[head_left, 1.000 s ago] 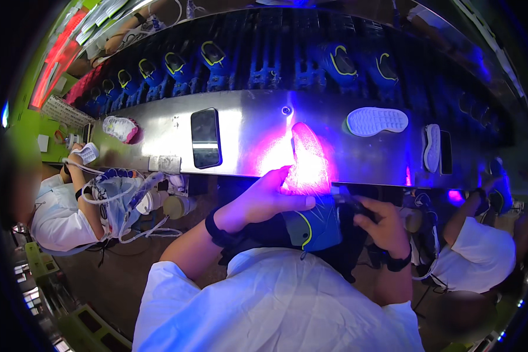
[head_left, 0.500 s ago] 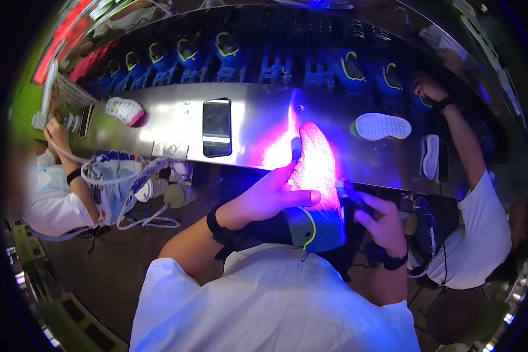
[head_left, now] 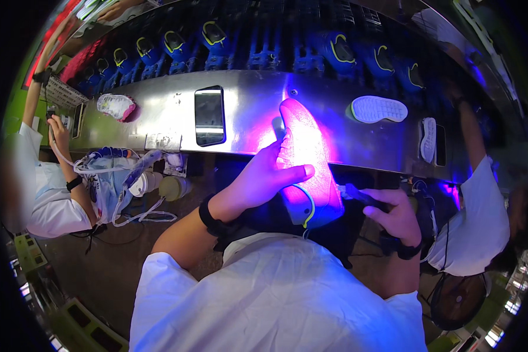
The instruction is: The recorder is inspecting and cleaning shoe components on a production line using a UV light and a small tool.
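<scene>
Since the earlier frame my right hand (head_left: pixel 400 217) has drawn a little outward, and the shoe (head_left: pixel 310 149) has slid slightly farther over the bench. The biggest thing before me is the dark rack (head_left: pixel 273 35) along the far side, where blue shoes (head_left: pixel 216 48) with lime collars stand in a row. Nearer runs the metal bench (head_left: pixel 165 108), lit pink and violet at its middle. My shoe sits at its edge, toe pointing away over the metal, heel toward me; I cannot tell whether it rests there. My left hand (head_left: pixel 263 176) holds it, thumb across the top, fingers around its left side. My right fingers are curled around a dark-handled tool whose tip is by the shoe's right side near the heel; I can't tell if they touch. Left of the shoe lies a phone (head_left: pixel 210 116); right, a white sole (head_left: pixel 380 109). Smaller is the tool (head_left: pixel 353 192) itself, and smallest a bolt (head_left: pixel 294 92) beyond the toe.
</scene>
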A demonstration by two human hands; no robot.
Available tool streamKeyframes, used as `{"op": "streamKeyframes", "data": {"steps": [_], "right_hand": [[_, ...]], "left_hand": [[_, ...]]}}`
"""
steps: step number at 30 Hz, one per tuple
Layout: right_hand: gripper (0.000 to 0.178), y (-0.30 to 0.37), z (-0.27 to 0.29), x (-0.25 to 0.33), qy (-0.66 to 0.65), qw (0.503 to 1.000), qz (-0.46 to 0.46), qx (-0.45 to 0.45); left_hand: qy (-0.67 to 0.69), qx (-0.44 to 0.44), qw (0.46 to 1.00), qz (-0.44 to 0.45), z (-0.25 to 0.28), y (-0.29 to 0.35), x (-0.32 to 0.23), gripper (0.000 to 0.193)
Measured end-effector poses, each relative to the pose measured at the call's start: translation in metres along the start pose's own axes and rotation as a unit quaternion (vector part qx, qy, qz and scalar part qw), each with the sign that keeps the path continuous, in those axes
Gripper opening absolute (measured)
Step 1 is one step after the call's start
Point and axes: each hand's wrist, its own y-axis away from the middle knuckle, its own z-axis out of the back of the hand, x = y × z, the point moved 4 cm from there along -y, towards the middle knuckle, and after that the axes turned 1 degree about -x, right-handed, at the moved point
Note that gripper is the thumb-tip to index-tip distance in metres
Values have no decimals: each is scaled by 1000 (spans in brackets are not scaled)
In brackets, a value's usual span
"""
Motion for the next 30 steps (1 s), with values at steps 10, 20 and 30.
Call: {"op": "streamKeyframes", "data": {"steps": [10,20,30], "right_hand": [[40,13,20,-20,-64,990,-31,-126],[40,10,15,-24,-27,998,5,-64],[39,4,5,-22,-96,991,-53,-83]], "left_hand": [[-89,-33,995,-19,-20,-21,5,68],[-35,-48,998,-19,-32,-23,3,64],[-31,-56,998,-28,-15,-17,8,58]]}}
